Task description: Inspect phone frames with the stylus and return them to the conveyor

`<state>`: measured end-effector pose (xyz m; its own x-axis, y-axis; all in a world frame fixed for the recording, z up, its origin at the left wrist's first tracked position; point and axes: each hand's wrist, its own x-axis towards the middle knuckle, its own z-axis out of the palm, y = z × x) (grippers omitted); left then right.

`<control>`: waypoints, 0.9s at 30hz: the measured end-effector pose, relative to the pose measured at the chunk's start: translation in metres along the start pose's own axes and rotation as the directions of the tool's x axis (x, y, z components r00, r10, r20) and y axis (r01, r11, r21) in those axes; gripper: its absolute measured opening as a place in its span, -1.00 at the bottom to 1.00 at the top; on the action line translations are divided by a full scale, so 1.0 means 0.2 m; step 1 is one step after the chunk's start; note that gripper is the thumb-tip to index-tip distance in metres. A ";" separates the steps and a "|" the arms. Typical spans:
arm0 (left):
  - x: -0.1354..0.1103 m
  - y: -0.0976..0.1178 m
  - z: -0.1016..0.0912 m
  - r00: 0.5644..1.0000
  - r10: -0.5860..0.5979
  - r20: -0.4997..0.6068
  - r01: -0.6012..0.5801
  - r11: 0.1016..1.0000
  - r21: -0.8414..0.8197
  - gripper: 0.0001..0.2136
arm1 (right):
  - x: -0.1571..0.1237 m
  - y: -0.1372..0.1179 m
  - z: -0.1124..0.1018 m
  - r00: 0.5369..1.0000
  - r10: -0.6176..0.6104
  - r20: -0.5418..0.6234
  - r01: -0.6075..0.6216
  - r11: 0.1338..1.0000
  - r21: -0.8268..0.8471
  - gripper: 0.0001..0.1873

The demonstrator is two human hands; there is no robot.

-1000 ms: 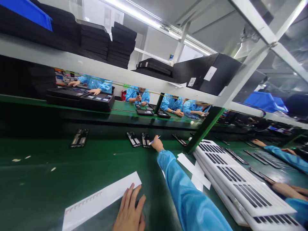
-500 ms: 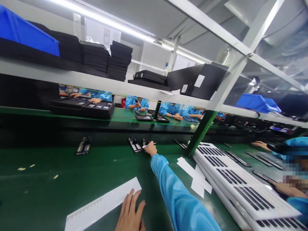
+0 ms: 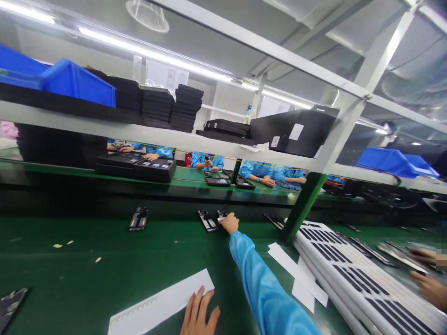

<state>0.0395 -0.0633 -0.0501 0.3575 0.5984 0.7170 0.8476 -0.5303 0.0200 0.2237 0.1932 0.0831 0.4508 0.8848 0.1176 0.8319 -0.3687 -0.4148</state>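
At far left, see one cut-off phone part [image 3: 11, 307], then three pale scraps [image 3: 57, 245] on the green worktop [image 3: 70, 279]. Next, find one lone phone part [image 3: 138, 218] near the back edge, long axis running away from the body. Closer in, find one printed white strip [image 3: 153, 307], and on its right end the left hand [image 3: 200, 314], grip apart and loosely spread. Farther back, count two neighbours: one slanted phone part [image 3: 207, 221] and one half-hidden phone part [image 3: 221, 213], lying just left of and beyond the right hand [image 3: 229, 223], with that hand much the nearer. Looks to run front to back too, though mostly covered. See the right grip clamped on one slim pale stick [image 3: 221, 218], with tip at that part; cannot tell whether touching. Farther right, count one green post [image 3: 303, 207], at least two paper strips [image 3: 296, 267], stacked white racks [image 3: 363, 279] and two co-worker's hands [image 3: 433, 288].
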 end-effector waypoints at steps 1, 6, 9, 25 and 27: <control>0.01 -0.01 -0.03 1.000 0.018 0.022 -0.017 1.000 -0.023 -0.69 | -0.02 0.00 -0.03 1.000 -0.028 -0.011 0.028 1.000 0.007 -0.48; 0.06 -0.06 -0.18 0.988 0.098 0.122 -0.081 0.987 -0.137 -0.50 | -0.35 0.14 -0.11 0.981 -0.193 0.007 0.193 0.981 0.010 -0.54; 0.08 -0.07 -0.20 0.987 0.008 0.159 0.016 0.989 -0.146 -0.53 | -0.70 0.26 -0.08 0.917 -0.394 0.067 0.397 0.917 -0.032 -0.54; 0.10 -0.05 -0.26 0.966 0.075 0.247 -0.026 0.980 -0.197 -0.54 | -0.86 0.95 -0.39 0.945 -0.236 0.228 -0.078 0.513 0.855 -0.42; 0.14 0.01 -0.24 0.960 0.130 0.246 -0.057 0.957 -0.283 -0.59 | -0.84 1.05 -0.41 0.960 -0.177 0.218 -0.106 0.488 0.866 -0.45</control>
<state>0.0326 -0.0767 0.0042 0.5501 0.6537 0.5197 0.6803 -0.7117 0.1752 0.3487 -0.0551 0.0497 0.2149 0.9766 -0.0100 0.0776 -0.0273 -0.9966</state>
